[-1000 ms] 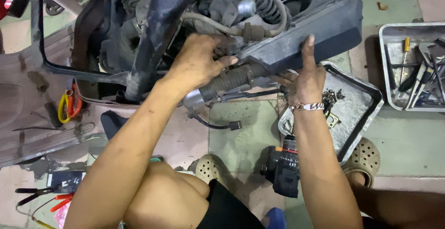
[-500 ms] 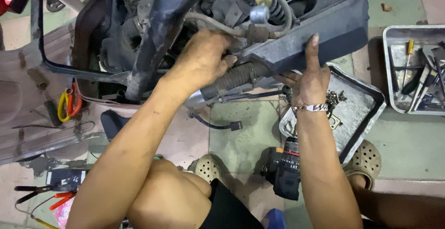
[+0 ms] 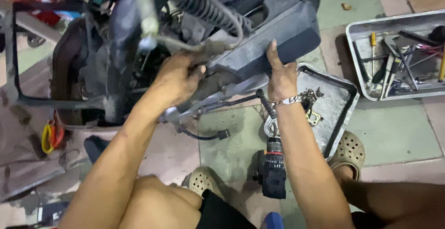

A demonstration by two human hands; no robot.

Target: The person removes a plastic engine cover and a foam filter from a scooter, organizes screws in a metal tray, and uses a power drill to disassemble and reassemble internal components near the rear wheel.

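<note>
Left hand (image 3: 178, 78): one, clamped on black hose (image 3: 213, 83).
Right hand (image 3: 281, 73): one, fingers flat against grey cover (image 3: 269, 39).
Trays: two.
Drill (image 3: 272, 168): one.

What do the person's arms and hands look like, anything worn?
Both arms are bare, with no sleeves or gloves. The left hand shows no ring or band. The right hand has a silver chain-link bracelet at the wrist. No markings show on either arm.
</note>
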